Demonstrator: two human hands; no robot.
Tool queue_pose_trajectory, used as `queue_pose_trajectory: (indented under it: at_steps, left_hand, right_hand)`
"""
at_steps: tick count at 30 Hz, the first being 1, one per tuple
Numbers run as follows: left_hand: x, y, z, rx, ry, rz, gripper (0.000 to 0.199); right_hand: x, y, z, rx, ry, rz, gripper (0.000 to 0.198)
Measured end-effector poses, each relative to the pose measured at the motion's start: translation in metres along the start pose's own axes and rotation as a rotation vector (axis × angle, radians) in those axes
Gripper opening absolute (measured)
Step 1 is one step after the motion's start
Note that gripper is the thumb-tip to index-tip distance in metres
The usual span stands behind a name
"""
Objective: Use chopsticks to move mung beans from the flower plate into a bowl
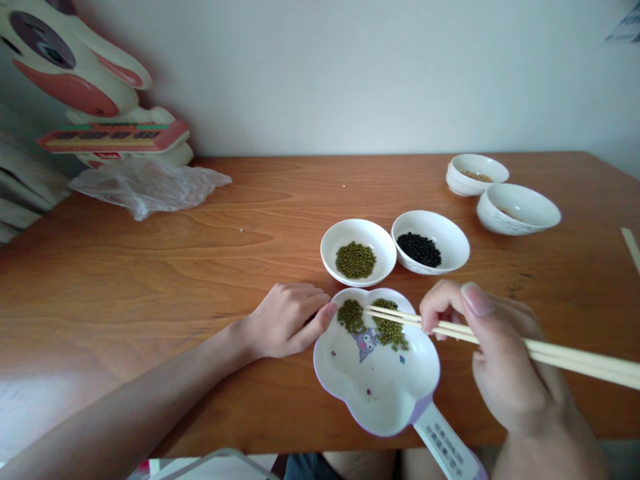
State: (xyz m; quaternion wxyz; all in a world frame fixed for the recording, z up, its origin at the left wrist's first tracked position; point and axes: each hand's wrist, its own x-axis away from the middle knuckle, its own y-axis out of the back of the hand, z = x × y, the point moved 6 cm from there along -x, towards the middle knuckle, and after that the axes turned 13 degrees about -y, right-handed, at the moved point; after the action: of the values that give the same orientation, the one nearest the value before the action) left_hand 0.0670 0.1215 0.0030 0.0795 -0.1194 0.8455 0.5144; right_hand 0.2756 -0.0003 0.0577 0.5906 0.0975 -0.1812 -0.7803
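Observation:
My right hand (500, 347) is closed around a pair of pale wooden chopsticks (580, 357). Their tips meet among green mung beans (390, 323) inside a white, flower-shaped bowl (383, 403) with a purple rim and a handle. The beans lie in two heaps, one on each side of the tips; whether a bean is pinched I cannot tell. My left hand (293, 320) grips the bowl's upper left rim, thumb on the edge and fingers curled. Just behind stand a round white bowl of mung beans (355, 260) and another of black beans (419, 249).
Two more white bowls stand at the back right: one (457, 179) holds tan grains, the other (517, 213) shows little of its contents. A cow-shaped figure (115, 73) and a crumpled plastic bag (155, 187) sit at the back left. A pale stick (631, 248) lies at the right edge.

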Motion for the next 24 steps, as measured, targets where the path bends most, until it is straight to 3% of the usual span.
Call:
queue_pose_trajectory:
  at_steps: [24]
  left_hand:
    - [-0.0012, 0.0001, -0.0009, -0.02, -0.019, 0.003, 0.039]
  right_hand:
    - [-0.0011, -0.0015, 0.0023, 0.044, 0.009, 0.021, 0.049]
